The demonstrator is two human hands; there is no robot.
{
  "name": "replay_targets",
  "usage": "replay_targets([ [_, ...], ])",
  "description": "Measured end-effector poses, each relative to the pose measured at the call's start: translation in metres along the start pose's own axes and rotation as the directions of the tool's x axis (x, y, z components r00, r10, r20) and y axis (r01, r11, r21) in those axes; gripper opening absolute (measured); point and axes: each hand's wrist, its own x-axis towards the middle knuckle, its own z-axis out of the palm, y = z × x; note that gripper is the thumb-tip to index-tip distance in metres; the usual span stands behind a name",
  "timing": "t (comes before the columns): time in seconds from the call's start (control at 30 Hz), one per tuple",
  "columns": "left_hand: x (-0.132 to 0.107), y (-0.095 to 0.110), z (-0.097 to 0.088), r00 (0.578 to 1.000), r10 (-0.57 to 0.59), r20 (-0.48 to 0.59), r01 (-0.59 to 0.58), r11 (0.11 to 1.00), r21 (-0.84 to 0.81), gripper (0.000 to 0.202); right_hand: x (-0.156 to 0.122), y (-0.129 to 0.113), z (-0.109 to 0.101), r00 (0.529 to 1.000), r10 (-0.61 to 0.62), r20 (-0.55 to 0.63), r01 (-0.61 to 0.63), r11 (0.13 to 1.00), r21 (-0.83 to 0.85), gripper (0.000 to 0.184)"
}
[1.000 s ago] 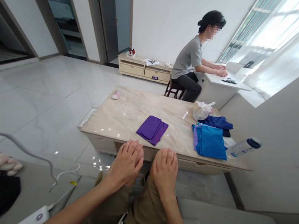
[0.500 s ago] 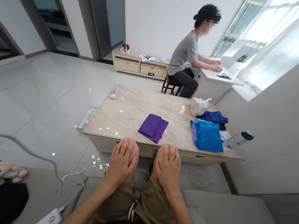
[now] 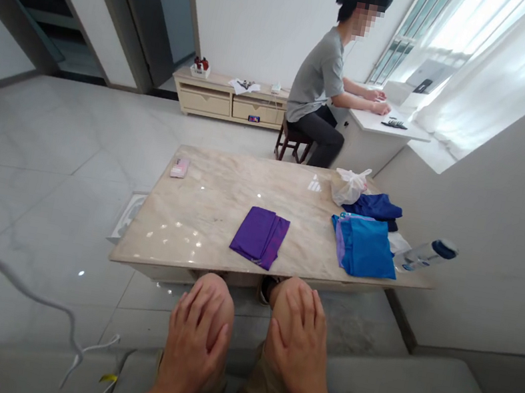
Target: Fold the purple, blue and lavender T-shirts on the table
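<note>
My left hand lies over my left knee, fingers stretched out and holding nothing. On the other knee rests my right hand, its fingers spread apart and likewise free of any object. Just beyond my knees, a folded purple cloth lies flat near the front edge of the marble-topped table. To its right is a stack of blue and lilac folded cloth, with a darker blue cloth behind it. Neither hand touches the table or the cloths.
A clear bottle with a dark lid stands at the table's right end. Behind the cloths sits a white plastic bag; a pink packet lies far left. Across the room a person sits at a white desk. A cable crosses at left.
The view has tilted downward and come nearer the table, so my hands and knees appear lower and larger. Both hands stay on the knees, and the cloths lie as before.
</note>
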Motion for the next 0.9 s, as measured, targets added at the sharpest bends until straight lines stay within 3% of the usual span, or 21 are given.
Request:
replay_targets([
  [0.2, 0.022, -0.007, 0.008, 0.985, 0.133, 0.107, -0.133, 0.991, -0.007, 0.061, 0.038, 0.010, 0.014, 0.999, -0.044, 0.012, 0.043, 0.997, 0.060, 0.032],
  [0.27, 0.038, -0.012, 0.016, 0.980, 0.105, 0.168, -0.090, 0.992, -0.091, 0.048, 0.046, 0.013, 0.018, 1.000, -0.009, 0.009, 0.009, 0.996, 0.092, 0.026],
  [0.33, 0.061, -0.020, 0.030, 0.953, 0.001, 0.303, 0.073, 0.970, -0.233, 0.029, 0.049, 0.015, 0.020, 1.000, 0.008, -0.019, -0.005, 0.993, 0.120, 0.027],
  [0.37, 0.074, -0.025, 0.040, 0.917, -0.064, 0.394, 0.195, 0.933, -0.303, 0.027, 0.048, 0.017, 0.021, 0.999, 0.005, -0.039, 0.000, 0.991, 0.134, 0.027],
  [0.47, 0.119, -0.048, 0.079, 0.761, -0.260, 0.595, 0.535, 0.770, -0.348, 0.038, 0.044, 0.023, 0.021, 0.994, 0.010, -0.112, 0.009, 0.986, 0.168, 0.029],
  [0.53, 0.147, -0.066, 0.109, 0.709, -0.408, 0.576, 0.615, 0.757, -0.221, 0.035, 0.040, 0.030, 0.022, 0.988, 0.023, -0.156, 0.005, 0.984, 0.179, 0.031],
  [0.67, 0.187, -0.087, 0.160, 0.665, -0.585, 0.465, 0.600, 0.789, 0.133, 0.032, 0.032, 0.047, 0.027, 0.977, -0.016, -0.211, 0.056, 0.981, 0.186, 0.038],
  [0.8, 0.204, -0.081, 0.191, 0.630, -0.599, 0.493, 0.566, 0.790, 0.237, 0.038, 0.029, 0.064, 0.031, 0.965, -0.075, -0.251, 0.118, 0.980, 0.162, 0.039],
  [0.9, 0.208, -0.072, 0.205, 0.646, -0.543, 0.537, 0.505, 0.831, 0.234, 0.032, 0.030, 0.070, 0.035, 0.956, -0.127, -0.263, 0.168, 0.976, 0.139, 0.038],
])
